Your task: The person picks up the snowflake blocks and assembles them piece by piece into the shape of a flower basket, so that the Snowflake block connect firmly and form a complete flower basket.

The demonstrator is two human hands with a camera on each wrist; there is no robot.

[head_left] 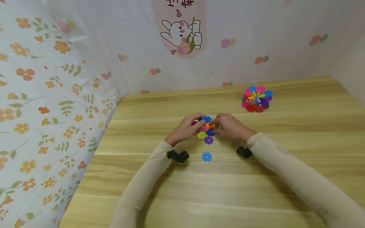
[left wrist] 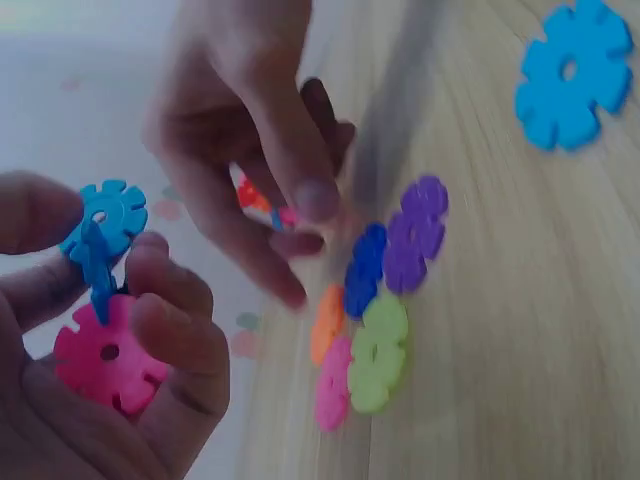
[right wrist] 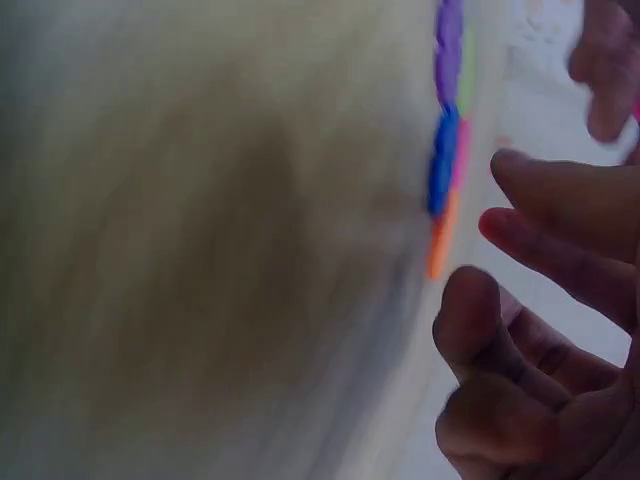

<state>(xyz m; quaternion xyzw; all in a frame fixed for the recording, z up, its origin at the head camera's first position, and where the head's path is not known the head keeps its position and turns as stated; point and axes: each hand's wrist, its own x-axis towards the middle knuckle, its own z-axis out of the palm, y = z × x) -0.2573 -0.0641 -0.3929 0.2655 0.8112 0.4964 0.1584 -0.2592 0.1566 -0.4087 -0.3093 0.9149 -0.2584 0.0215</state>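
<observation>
My left hand (head_left: 185,128) grips a small joined piece of plastic snowflake discs: a blue disc (left wrist: 122,205), a second blue one (left wrist: 97,275) set crosswise, and a pink disc (left wrist: 100,350) against the palm. My right hand (head_left: 231,126) hovers just beside the loose discs, fingers apart and slightly bent, nothing between them in the right wrist view. Between the hands, flat on the table, lie an orange disc (left wrist: 327,325), a pink one (left wrist: 334,385), a lime green one (head_left: 201,135), a dark blue one (head_left: 210,132) and a purple one (head_left: 209,140).
One light blue disc (head_left: 206,156) lies alone nearer the body. A finished-looking cluster of many-coloured discs (head_left: 257,98) stands at the back right of the wooden table (head_left: 228,196). Black wrist mounts (head_left: 178,156) jut below both wrists. A printed cloth (head_left: 128,38) hangs behind.
</observation>
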